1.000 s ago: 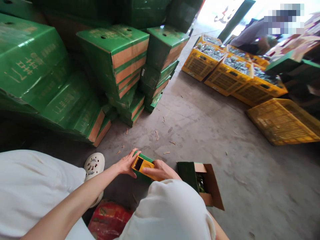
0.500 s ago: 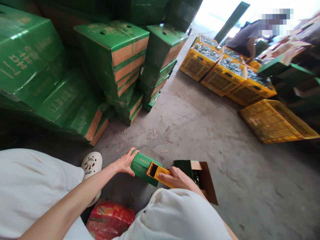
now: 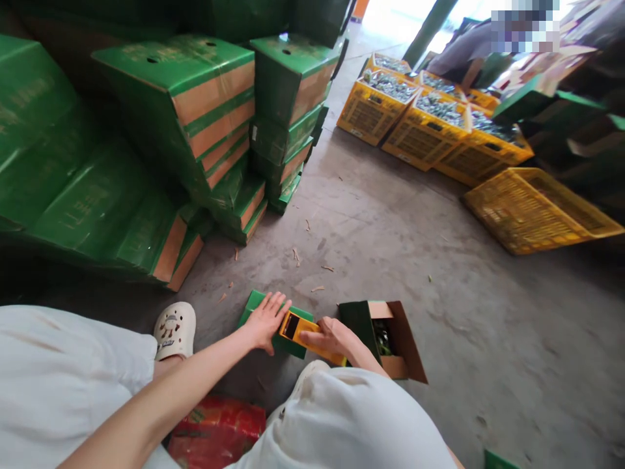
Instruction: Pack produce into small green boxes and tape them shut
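A closed green cardboard box [image 3: 295, 348] lies on the floor between my legs. Flat on its top rests my left hand [image 3: 266, 319], fingers stretched out and touching the card. My right hand [image 3: 332, 337] is closed around a yellow hand tool [image 3: 307, 331] with a dark opening at its front end. The tool's front lies over the box top, close to my left fingertips; its exact kind does not show. Just right of my right hand stands an open green box [image 3: 359, 322], flaps up, with dark items partly visible inside.
Stacked green boxes [image 3: 215, 124] fill the left. Yellow crates [image 3: 424, 133] of small wrapped items stand behind, near a bent-over person [image 3: 461, 52]. A tilted yellow crate [image 3: 527, 212] lies right. A red package [image 3: 219, 430] sits between my legs. Scraps [image 3: 296, 256] dot the floor.
My left hand has slid from the box's left end onto its top, nearer the tool. The tool has tipped flatter and moved slightly left. My view has shifted a little.
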Motion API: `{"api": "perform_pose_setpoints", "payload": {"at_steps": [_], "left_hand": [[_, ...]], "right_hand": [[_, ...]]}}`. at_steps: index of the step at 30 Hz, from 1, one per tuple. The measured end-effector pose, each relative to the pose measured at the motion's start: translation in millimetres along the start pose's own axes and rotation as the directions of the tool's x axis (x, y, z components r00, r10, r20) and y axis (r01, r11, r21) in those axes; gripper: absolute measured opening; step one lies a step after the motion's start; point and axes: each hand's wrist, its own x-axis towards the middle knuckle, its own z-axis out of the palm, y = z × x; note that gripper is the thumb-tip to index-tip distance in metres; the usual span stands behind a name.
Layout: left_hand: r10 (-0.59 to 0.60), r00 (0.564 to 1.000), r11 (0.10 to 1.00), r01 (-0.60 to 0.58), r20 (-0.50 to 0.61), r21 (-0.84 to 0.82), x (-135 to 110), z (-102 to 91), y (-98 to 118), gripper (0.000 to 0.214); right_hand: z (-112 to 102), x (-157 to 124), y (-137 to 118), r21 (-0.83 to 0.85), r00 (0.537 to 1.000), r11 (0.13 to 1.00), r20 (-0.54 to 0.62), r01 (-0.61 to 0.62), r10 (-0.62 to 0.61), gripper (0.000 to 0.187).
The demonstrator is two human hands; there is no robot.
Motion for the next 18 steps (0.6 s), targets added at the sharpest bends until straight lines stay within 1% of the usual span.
{"api": "perform_pose_setpoints", "payload": {"at_steps": [2,3,5,7,10,12,15,18], "left_hand": [[0.018,0.999,1.0,-0.018,-0.028,-0.008,5,6.6,12,0.136],[0.029,0.998,1.0,-0.03,-0.048,-0.009,6,7.9,14,0.13],[0.051,0.996,0.999,-0.051,-0.075,-0.003,4,7.4,15,0.123],[0.057,0.994,0.998,-0.056,-0.088,0.008,1,5.0,13,0.118],[0.061,0.994,0.998,-0.06,-0.092,0.018,-1,3.4,9,0.116],[0.067,0.993,0.997,-0.064,-0.096,0.03,-1,4.7,8,0.116],[0.089,0.989,0.994,-0.081,-0.122,0.067,-2,7.9,8,0.116],[0.116,0.982,0.988,-0.1,-0.15,0.114,-2,9.8,9,0.113]], "right_hand": [[-2,-1,-4,-0.103,0.998,0.995,0.061,-0.006,0.012,0.047],[-2,-1,-5,-0.123,0.997,0.992,0.074,0.003,0.006,0.047],[-3,-4,-3,-0.111,0.995,0.993,0.099,0.037,-0.026,0.046],[-7,-11,4,-0.065,0.989,0.996,0.136,0.059,-0.05,0.045],[-21,-28,24,0.009,0.984,0.998,0.164,0.067,-0.068,0.044],[-36,-40,39,-0.014,0.99,0.999,0.135,0.036,-0.033,0.044],[-52,-51,56,-0.136,0.99,0.989,0.123,-0.05,0.067,0.045],[-53,-46,60,-0.225,0.982,0.973,0.162,-0.059,0.097,0.047]]}}
